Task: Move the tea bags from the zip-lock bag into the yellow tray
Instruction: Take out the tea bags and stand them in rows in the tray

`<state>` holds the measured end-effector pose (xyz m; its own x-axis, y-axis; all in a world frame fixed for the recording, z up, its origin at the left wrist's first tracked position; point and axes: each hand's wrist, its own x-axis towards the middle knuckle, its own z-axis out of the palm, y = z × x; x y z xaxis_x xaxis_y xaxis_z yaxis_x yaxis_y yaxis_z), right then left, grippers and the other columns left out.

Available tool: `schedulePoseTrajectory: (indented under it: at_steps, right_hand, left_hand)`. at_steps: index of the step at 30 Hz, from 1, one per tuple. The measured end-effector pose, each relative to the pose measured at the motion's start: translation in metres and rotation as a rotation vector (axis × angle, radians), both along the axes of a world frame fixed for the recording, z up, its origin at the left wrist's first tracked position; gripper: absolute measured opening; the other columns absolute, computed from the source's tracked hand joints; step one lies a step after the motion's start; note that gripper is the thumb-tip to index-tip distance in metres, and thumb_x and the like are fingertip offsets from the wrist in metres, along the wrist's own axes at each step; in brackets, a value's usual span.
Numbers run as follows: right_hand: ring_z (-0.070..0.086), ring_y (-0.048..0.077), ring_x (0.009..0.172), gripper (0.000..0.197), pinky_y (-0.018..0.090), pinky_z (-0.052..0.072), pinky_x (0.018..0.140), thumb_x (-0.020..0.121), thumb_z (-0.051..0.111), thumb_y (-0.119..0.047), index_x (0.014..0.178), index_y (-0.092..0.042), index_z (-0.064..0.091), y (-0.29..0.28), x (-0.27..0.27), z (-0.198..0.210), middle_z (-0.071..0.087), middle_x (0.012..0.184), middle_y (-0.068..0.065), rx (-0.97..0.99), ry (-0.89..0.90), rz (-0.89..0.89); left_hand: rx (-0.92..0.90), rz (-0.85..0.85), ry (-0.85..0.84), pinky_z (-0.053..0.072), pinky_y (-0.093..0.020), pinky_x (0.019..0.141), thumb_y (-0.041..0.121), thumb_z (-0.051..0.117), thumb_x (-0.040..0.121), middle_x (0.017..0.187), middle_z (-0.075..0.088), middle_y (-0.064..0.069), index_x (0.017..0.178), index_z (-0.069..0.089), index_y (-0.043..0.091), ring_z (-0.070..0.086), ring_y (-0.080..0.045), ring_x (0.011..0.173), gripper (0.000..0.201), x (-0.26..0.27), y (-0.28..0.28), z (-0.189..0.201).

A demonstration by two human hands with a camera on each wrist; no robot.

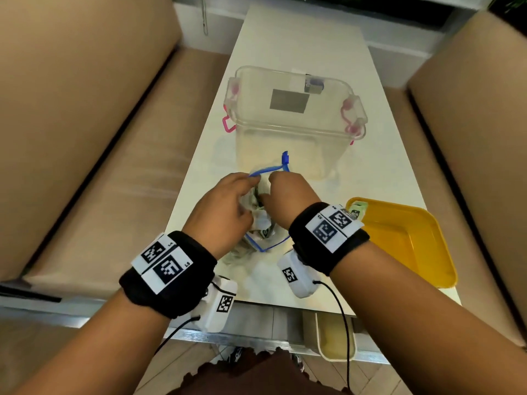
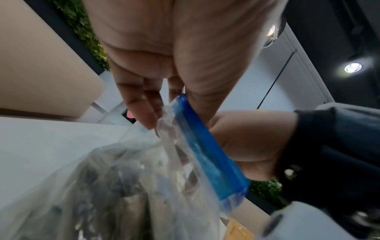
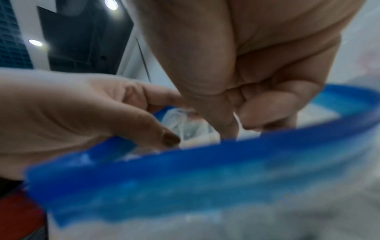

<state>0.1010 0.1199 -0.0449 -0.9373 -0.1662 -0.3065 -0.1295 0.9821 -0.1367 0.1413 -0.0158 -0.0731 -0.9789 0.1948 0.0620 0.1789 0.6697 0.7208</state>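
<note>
Clear, crumpled zip-lock bag with blue seal, held open.

Black wristbands, white coded tags, white wrist cameras, black cables.

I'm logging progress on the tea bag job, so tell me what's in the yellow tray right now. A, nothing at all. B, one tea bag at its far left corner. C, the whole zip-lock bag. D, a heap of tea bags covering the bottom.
B: a single tea bag lies at the far left corner of the yellow tray; the zip-lock bag sits on the table between both hands.
</note>
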Motion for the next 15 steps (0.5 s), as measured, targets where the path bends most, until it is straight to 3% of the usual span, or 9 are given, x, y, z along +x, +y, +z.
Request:
schedulePoseTrajectory:
  at_steps: [2, 3, 5, 7, 8, 11, 15]
  right_hand:
    - [0.058, 0.024, 0.093, 0.012, 0.031, 0.042, 0.078, 0.095, 0.049, -0.017, 0.086, -0.011, 0.054, -0.005, -0.007, -0.001, 0.063, 0.103, 0.011, 0.012, -0.099, -0.030]
    - [0.055, 0.022, 0.088, 0.009, 0.032, 0.043, 0.078, 0.094, 0.049, -0.017, 0.092, -0.012, 0.056, -0.008, -0.010, -0.003, 0.061, 0.099, 0.009, 0.033, -0.133, -0.042]
    - [0.052, 0.019, 0.079, 0.011, 0.031, 0.045, 0.073, 0.091, 0.049, -0.017, 0.086, -0.013, 0.058, -0.011, -0.015, -0.008, 0.060, 0.088, 0.004, 0.069, -0.150, -0.068]
    - [0.056, 0.021, 0.080, 0.014, 0.030, 0.045, 0.072, 0.090, 0.046, -0.016, 0.081, -0.014, 0.057, -0.013, -0.019, -0.013, 0.066, 0.095, 0.005, 0.056, -0.147, -0.105]
    - [0.059, 0.023, 0.086, 0.014, 0.031, 0.046, 0.075, 0.091, 0.045, -0.016, 0.087, -0.015, 0.059, -0.014, -0.020, -0.013, 0.066, 0.100, 0.005, 0.063, -0.155, -0.108]
    - [0.061, 0.023, 0.102, 0.021, 0.031, 0.045, 0.082, 0.093, 0.047, -0.018, 0.106, -0.012, 0.062, -0.014, -0.019, -0.015, 0.062, 0.103, 0.005, 0.091, -0.169, -0.112]
    - [0.060, 0.025, 0.087, 0.017, 0.031, 0.043, 0.071, 0.091, 0.046, -0.017, 0.095, -0.012, 0.062, -0.015, -0.018, -0.026, 0.059, 0.088, 0.004, 0.045, -0.071, -0.139]
  left_hand:
    - [0.023, -0.022, -0.005, 0.033, -0.010, 0.083, 0.001, 0.058, 0.078, 0.138, 0.048, 0.009, 0.134, 0.053, 0.025, 0.051, -0.007, 0.086, 0.062, 0.001, 0.003, -0.001]
    - [0.030, -0.036, -0.004, 0.034, -0.011, 0.083, 0.001, 0.058, 0.077, 0.138, 0.048, 0.008, 0.134, 0.053, 0.025, 0.051, -0.007, 0.088, 0.062, 0.002, 0.002, 0.000]
    - [0.032, -0.067, -0.002, 0.035, -0.012, 0.082, 0.000, 0.057, 0.077, 0.137, 0.049, 0.008, 0.135, 0.052, 0.024, 0.048, -0.005, 0.085, 0.063, 0.003, 0.002, 0.000]
    - [0.034, -0.083, -0.007, 0.037, -0.014, 0.083, 0.000, 0.056, 0.076, 0.138, 0.048, 0.008, 0.136, 0.052, 0.025, 0.048, -0.004, 0.084, 0.064, 0.002, 0.001, -0.001]
    - [0.038, -0.087, -0.011, 0.038, -0.015, 0.083, 0.000, 0.056, 0.076, 0.138, 0.048, 0.008, 0.135, 0.053, 0.025, 0.050, -0.005, 0.084, 0.064, 0.002, 0.000, -0.001]
    - [0.036, -0.098, -0.025, 0.040, -0.018, 0.091, 0.001, 0.058, 0.077, 0.141, 0.046, 0.007, 0.136, 0.052, 0.025, 0.056, -0.009, 0.100, 0.064, 0.002, -0.002, -0.001]
    - [0.017, -0.093, -0.006, 0.037, -0.015, 0.093, 0.003, 0.059, 0.078, 0.141, 0.045, 0.005, 0.135, 0.052, 0.023, 0.054, -0.013, 0.112, 0.061, -0.001, -0.007, -0.002]
